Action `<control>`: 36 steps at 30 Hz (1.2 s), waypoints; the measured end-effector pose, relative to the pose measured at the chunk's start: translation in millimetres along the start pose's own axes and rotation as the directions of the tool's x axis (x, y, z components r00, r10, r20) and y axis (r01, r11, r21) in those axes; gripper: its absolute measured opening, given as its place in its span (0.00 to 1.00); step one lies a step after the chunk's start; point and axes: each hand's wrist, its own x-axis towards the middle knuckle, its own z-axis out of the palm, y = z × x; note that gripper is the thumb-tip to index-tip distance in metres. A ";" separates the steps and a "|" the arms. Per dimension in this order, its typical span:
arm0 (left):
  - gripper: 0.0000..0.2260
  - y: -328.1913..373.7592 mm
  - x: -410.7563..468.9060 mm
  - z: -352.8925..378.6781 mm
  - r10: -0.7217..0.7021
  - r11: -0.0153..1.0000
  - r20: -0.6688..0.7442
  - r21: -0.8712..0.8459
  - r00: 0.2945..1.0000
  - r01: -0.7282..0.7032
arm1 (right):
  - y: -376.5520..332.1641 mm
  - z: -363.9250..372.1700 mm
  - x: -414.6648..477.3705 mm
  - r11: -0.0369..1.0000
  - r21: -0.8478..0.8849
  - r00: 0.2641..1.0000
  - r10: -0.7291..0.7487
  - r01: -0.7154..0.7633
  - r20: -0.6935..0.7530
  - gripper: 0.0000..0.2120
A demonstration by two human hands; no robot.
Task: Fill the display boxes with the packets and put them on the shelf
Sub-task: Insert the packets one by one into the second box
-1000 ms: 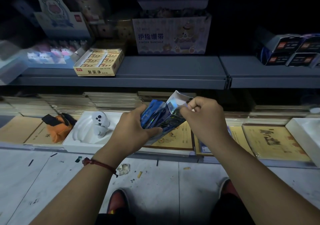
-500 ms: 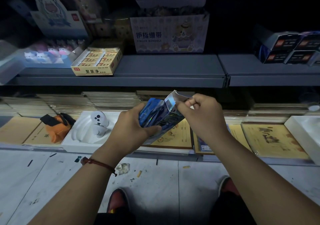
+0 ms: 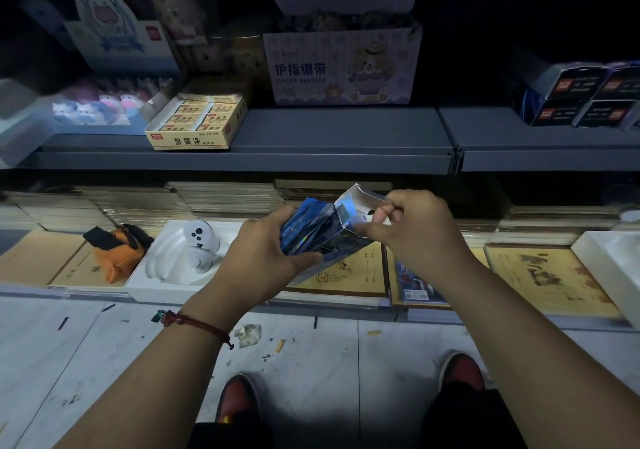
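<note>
A stack of shiny blue packets sits in my left hand, held in front of the lower shelf. Pressed against the stack on its right is a small blue display box with its white top flap open and tilted up to the right. My right hand pinches the box near that open flap. Whether any packet is inside the box is hidden by the box wall and my fingers. Several similar dark display boxes stand stacked at the right end of the grey upper shelf.
A yellow box of erasers and a finger bandage carton stand on the upper shelf. Below lie brown notebooks, a white tray with a white figure and an orange pouch. My red shoes stand on a littered floor.
Both hands with the packets and box have stayed nearly in place. My right fingers have shifted slightly on the box's open end.
</note>
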 end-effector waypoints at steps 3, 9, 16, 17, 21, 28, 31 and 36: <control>0.22 -2.2 0.8 -0.2 -0.010 1.000 -0.008 0.013 1.000 0.011 | -4.1 -2.4 -1.3 0.994 0.111 1.000 0.003 -0.002 -0.007 0.15; 0.22 -8.0 4.3 2.2 -0.044 0.998 -0.022 0.049 0.999 0.045 | -12.1 -2.2 -4.6 0.975 0.149 0.966 -0.131 0.166 -0.224 0.06; 0.22 -4.7 1.9 11.0 0.013 0.998 0.063 0.058 0.998 -0.017 | -27.7 7.5 -13.4 0.908 0.092 0.910 -0.397 0.408 -0.118 0.05; 0.22 -4.8 1.8 12.1 0.013 0.998 0.069 0.061 0.998 -0.017 | -27.5 8.1 -13.5 0.909 0.079 0.910 -0.401 0.409 -0.102 0.05; 0.20 -5.8 1.1 14.1 0.016 0.994 0.092 0.104 0.996 -0.026 | -27.1 5.5 -12.9 0.925 0.031 0.925 -0.377 0.379 -0.054 0.08; 0.17 -5.7 -0.9 14.4 0.094 0.967 0.134 0.221 0.986 -0.122 | -22.4 -3.1 -11.1 0.938 0.019 0.931 -0.346 0.346 0.113 0.14; 0.18 -5.6 -1.5 14.7 0.105 0.965 0.153 0.225 0.983 -0.138 | -22.3 -3.7 -10.8 0.946 0.047 0.937 -0.324 0.320 0.130 0.13; 0.20 -4.8 -1.0 14.4 0.088 0.977 0.143 0.181 0.986 -0.113 | -23.0 -3.7 -9.4 0.934 0.031 0.927 -0.358 0.357 0.109 0.07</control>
